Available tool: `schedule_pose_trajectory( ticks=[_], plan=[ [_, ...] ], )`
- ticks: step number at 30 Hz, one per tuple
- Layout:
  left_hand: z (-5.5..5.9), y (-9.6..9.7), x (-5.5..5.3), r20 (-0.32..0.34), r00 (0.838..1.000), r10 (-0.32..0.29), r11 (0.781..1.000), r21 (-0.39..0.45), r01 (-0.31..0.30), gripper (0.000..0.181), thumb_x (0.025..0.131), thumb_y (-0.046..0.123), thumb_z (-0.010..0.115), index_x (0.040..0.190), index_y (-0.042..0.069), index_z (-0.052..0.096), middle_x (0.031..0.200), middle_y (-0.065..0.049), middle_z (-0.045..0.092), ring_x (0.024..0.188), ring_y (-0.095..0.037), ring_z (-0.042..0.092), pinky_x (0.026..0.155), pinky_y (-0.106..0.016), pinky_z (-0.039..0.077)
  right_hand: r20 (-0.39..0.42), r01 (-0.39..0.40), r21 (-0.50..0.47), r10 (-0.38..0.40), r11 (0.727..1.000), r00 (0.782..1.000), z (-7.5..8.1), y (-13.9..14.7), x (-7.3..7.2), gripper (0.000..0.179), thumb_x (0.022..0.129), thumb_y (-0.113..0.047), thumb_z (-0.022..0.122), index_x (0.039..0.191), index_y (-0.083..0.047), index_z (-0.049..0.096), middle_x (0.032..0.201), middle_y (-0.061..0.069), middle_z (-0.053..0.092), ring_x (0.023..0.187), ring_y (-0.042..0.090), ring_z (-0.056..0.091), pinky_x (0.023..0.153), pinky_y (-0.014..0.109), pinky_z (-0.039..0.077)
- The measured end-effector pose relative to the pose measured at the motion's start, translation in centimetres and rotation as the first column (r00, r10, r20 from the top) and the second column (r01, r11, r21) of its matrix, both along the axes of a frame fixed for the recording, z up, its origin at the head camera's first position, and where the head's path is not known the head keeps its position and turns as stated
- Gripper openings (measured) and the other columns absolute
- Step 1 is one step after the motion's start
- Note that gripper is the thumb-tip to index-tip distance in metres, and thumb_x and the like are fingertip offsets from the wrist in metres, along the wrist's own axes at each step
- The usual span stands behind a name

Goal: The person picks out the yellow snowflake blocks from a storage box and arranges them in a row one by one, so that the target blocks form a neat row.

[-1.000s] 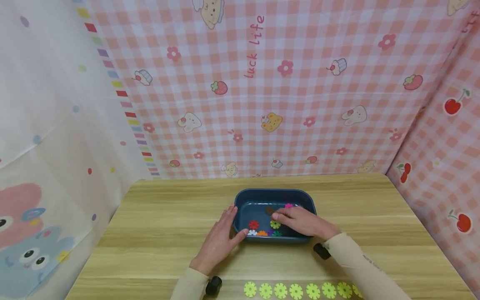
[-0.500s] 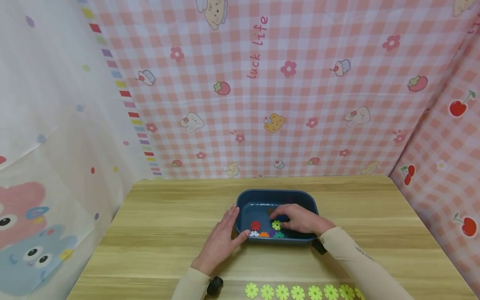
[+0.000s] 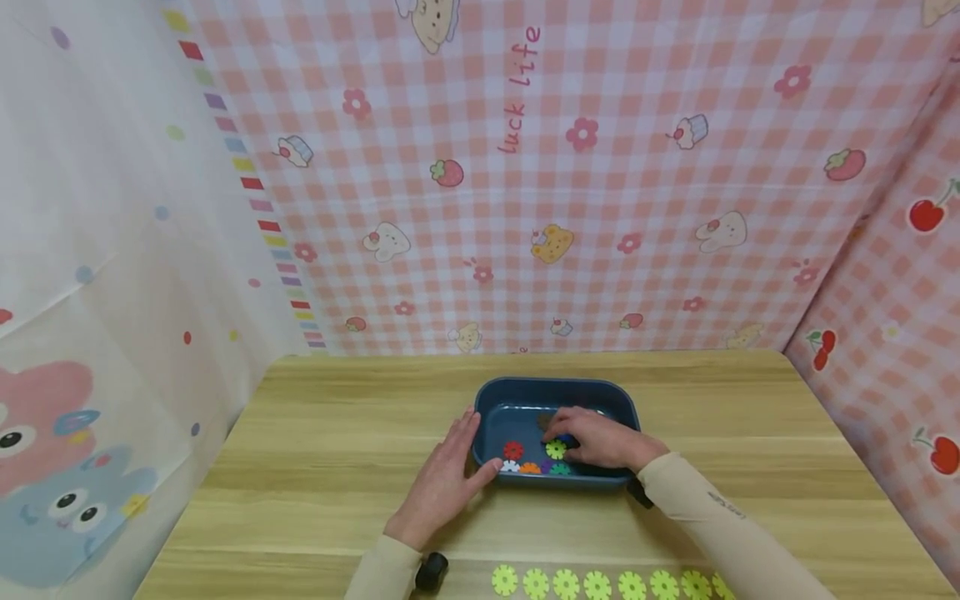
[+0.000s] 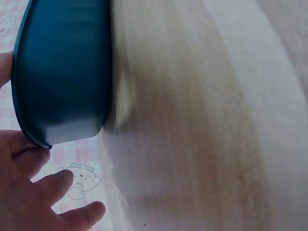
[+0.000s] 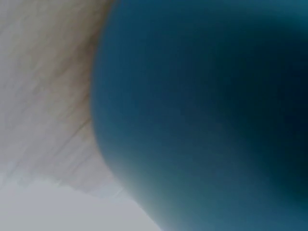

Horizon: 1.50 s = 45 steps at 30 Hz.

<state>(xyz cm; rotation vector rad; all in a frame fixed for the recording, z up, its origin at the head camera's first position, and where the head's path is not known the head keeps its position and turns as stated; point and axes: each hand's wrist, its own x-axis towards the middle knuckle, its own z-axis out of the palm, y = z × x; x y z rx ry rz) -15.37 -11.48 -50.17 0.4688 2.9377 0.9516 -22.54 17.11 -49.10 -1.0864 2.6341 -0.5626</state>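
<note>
A dark blue plastic bin (image 3: pixel 495 417) stands on the table and holds several notched snowflake building discs. My left hand (image 3: pixel 442 479) rests along the bin's left end, fingers fairly straight at the rim and thumb over the near edge. In the left wrist view, fingertips (image 4: pixel 36 159) touch the bin's corner. Inside the bin, my right hand (image 3: pixel 600 437) bends its fingers down over the discs. A blue disc (image 3: pixel 567 439) shows under those fingers, and a lime disc (image 3: pixel 555 450) lies by the thumb; I cannot tell whether a disc is pinched. Part of a brown disc (image 3: pixel 544 419) shows beside the fingertips.
Red (image 3: pixel 513 450), white (image 3: pixel 511 467), orange (image 3: pixel 529 468), purple and green (image 3: pixel 560 470) discs lie near the bin's front wall. Along the table's near edge runs a row of lime discs (image 3: pixel 597 585), partly covered by the right sleeve. Patterned cloths (image 3: pixel 420 275) hang behind and at both sides.
My right hand has shifted slightly right within the bin, and its fingers have drawn in over the discs beside the lime one. My left hand stays at the rim.
</note>
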Motion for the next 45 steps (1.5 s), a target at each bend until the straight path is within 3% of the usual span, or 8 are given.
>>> schedule_pose_trajectory(
  ticks=[9,16,25,37,45],
  plan=[
    [-0.1,-0.2,0.0,-0.012,1.000,-0.002,1.000,0.011,0.002,0.080,0.103,0.051,0.059,0.163,0.007,0.031,0.171,-0.009,0.023,0.155,-0.037,0.025,0.120,-0.061,0.029,-0.035,0.022,0.024,-0.021,0.999,0.999,-0.2,-0.5,0.1,0.027,0.092,-0.018,0.080,0.118,-0.012,0.078,0.119,0.003,0.065,0.112,0.024,0.059,0.101,0.047,0.051],
    [-0.2,-0.1,0.0,-0.015,1.000,-0.006,1.000,0.004,0.006,0.081,0.103,0.053,0.058,0.163,0.007,0.030,0.171,-0.008,0.023,0.155,-0.037,0.025,0.120,-0.061,0.029,-0.161,0.024,0.045,-0.017,0.999,0.987,-0.6,-0.8,0.3,0.027,0.089,-0.024,0.083,0.113,-0.013,0.077,0.113,0.000,0.066,0.103,0.019,0.059,0.094,0.042,0.054],
    [0.0,0.1,0.0,-0.006,1.000,0.003,1.000,0.000,-0.003,0.081,0.103,0.053,0.059,0.164,0.007,0.030,0.171,-0.008,0.022,0.155,-0.036,0.024,0.120,-0.061,0.029,-0.258,0.037,0.085,-0.014,0.996,0.966,-0.3,-0.8,0.5,0.029,0.088,-0.030,0.081,0.111,-0.013,0.077,0.113,0.002,0.070,0.102,0.020,0.062,0.097,0.045,0.050],
    [0.0,0.0,0.1,-0.010,1.000,0.003,1.000,0.008,-0.003,0.080,0.102,0.049,0.062,0.163,0.005,0.031,0.171,-0.010,0.024,0.155,-0.038,0.026,0.119,-0.063,0.029,-0.277,0.057,-0.043,-0.067,0.997,0.959,1.4,0.3,1.3,0.023,0.091,-0.026,0.076,0.109,-0.014,0.080,0.107,-0.001,0.070,0.099,0.020,0.063,0.092,0.044,0.054],
    [0.0,0.1,0.1,-0.022,1.000,-0.003,1.000,0.001,0.003,0.081,0.103,0.050,0.060,0.163,0.005,0.031,0.170,-0.009,0.024,0.155,-0.037,0.025,0.119,-0.061,0.030,-0.260,0.120,-0.118,-0.147,0.986,0.954,2.6,1.4,2.3,0.024,0.092,-0.027,0.078,0.113,-0.015,0.078,0.111,-0.003,0.068,0.104,0.020,0.062,0.093,0.048,0.054]
  ],
)
